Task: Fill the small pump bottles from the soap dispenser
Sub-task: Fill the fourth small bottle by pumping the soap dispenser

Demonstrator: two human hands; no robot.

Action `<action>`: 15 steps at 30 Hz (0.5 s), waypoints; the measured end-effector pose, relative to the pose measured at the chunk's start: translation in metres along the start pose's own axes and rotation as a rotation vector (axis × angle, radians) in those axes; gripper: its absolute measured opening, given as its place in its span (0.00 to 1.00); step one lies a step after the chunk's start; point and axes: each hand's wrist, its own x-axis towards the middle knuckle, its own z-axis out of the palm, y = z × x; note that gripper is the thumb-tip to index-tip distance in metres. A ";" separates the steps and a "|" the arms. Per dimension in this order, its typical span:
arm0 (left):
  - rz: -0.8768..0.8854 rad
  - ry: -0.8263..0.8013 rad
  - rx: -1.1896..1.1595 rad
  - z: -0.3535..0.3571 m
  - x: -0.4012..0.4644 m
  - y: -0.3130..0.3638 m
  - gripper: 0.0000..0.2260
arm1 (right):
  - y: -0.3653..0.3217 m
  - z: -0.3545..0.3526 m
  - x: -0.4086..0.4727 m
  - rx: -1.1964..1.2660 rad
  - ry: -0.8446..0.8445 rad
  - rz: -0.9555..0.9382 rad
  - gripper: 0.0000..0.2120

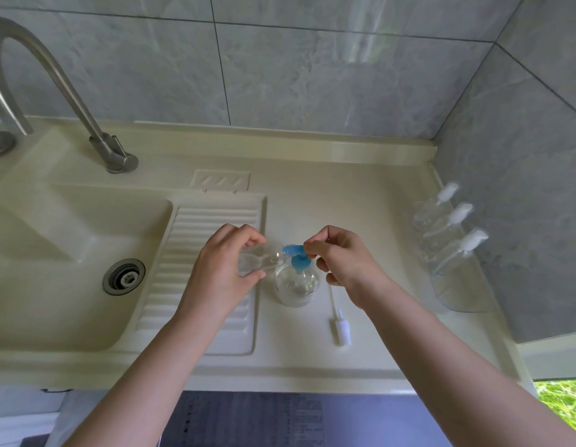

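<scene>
A clear soap dispenser with a blue pump head stands on the cream counter. My left hand grips a small clear bottle, tilted with its open mouth at the blue spout. On the back of the pump head rest the fingertips of my right hand. The small bottle's white pump with its tube lies on the counter to the right of the dispenser. Three small pump bottles with white pumps stand in a row at the right wall.
A cream sink basin with a metal drain lies at the left, a ribbed draining board beside it. A steel tap arches over the basin. Grey tiled walls close the back and right.
</scene>
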 end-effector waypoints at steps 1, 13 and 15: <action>0.001 0.000 0.003 0.000 0.001 0.000 0.22 | -0.001 0.000 0.001 0.001 0.003 0.001 0.06; 0.005 0.008 0.004 0.001 0.002 -0.002 0.22 | -0.003 0.001 0.000 -0.003 0.023 0.017 0.06; 0.003 0.008 -0.003 0.000 0.002 -0.001 0.22 | -0.009 -0.001 0.001 -0.011 -0.001 0.050 0.06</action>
